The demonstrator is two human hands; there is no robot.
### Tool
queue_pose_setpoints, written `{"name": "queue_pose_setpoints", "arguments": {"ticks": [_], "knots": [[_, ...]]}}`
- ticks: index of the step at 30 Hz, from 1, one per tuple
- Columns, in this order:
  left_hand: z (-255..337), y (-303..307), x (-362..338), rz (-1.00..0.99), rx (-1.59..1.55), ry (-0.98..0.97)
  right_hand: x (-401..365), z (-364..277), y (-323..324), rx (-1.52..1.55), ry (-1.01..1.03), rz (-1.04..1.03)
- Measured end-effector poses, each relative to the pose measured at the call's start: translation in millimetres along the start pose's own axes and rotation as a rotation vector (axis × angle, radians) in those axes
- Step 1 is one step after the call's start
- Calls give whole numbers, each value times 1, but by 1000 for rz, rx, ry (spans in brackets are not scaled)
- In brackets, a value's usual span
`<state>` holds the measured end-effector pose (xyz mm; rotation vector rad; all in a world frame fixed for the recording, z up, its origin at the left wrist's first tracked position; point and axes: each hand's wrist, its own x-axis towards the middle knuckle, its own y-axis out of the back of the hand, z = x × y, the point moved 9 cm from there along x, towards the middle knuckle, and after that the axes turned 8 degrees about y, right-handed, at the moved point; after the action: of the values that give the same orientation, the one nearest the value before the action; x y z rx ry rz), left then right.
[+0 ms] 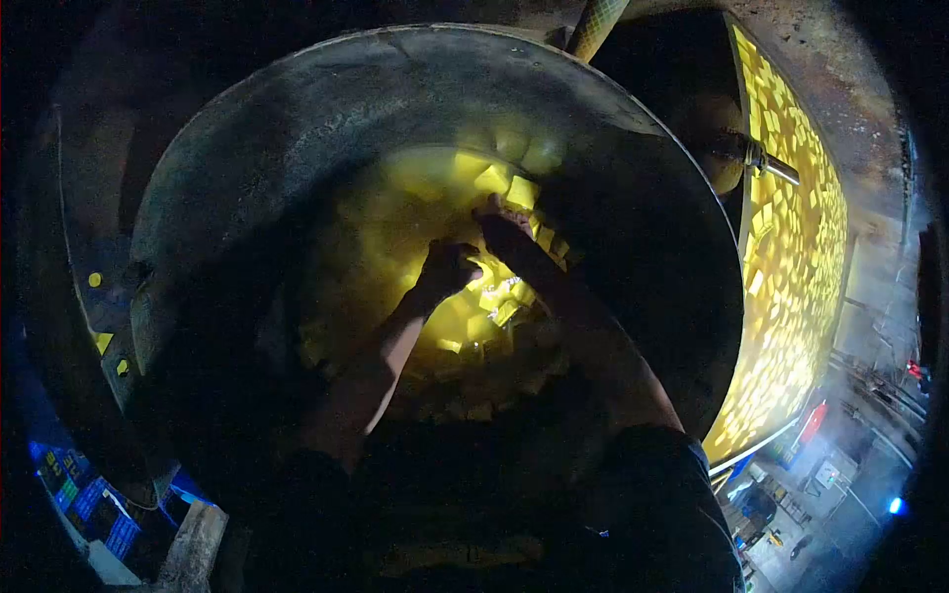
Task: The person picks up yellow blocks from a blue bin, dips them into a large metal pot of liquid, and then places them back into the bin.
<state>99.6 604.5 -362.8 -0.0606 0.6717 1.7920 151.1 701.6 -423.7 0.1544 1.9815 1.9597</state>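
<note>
Both hands are over the lit middle of a large round metal pan point(425, 54), which holds cloudy liquid and several yellow block-shaped pieces point(491, 179). My left hand point(452, 265) is closed, its fingers curled just above the bright pieces; what they hold, if anything, is hidden. Slightly farther in and to the right, my right hand point(504, 231) has bent fingers close to a pale yellow block point(522, 192). Deep shadow hides whether its fingertips hold anything. The two hands are close together.
At the right stands another big vessel point(791, 237) full of yellow pieces in liquid, with a metal pipe end point(779, 170) jutting over it. A pole point(597, 28) rises behind the pan. Yellow scraps point(103, 342) and blue packaging point(94, 499) lie at the left.
</note>
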Motion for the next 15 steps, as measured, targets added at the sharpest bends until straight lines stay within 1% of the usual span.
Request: {"name": "queue_pose_setpoints", "arguments": {"ticks": [1, 2, 3, 4, 5, 6, 7, 9, 10, 11, 12, 13, 14, 15], "knots": [[2, -2, -4, -2, -3, 3, -3, 6, -23, 71, -6, 162], [13, 0, -6, 44, 67, -84, -13, 7, 16, 286, 77, 146], [26, 4, -4, 94, 138, -174, -14, 11, 60, 280, 84, 150], [28, 0, 4, 100, 135, -175, -16, 19, 97, 346, 5, 93], [37, -25, 14, -113, 400, -211, -20, 29, 107, 411, -75, 33], [38, -46, 17, -324, 664, -243, -13, 42, 87, 452, -125, -147], [34, -48, 21, -319, 658, -247, -18, 53, 78, 444, -123, -149], [-5, -48, 34, -269, 68, -57, -31, 67, 58, 766, -104, -145], [-65, -77, 45, -364, -319, 174, -34, 65, 87, 915, -215, -209], [-63, -65, 42, -361, -317, 169, -43, 64, 94, 912, -213, -204], [-48, -37, 33, -328, -379, 261, -55, 54, 98, 1682, -340, -119], [-45, -17, 23, -295, -438, 355, -63, 44, 109, 2455, -452, 1], [-67, -14, 26, -160, -400, 151, -70, 30, 124, 2922, -502, -131], [-59, -7, 16, -164, -392, 152, -75, 32, 122, 2743, -292, -19]]}}
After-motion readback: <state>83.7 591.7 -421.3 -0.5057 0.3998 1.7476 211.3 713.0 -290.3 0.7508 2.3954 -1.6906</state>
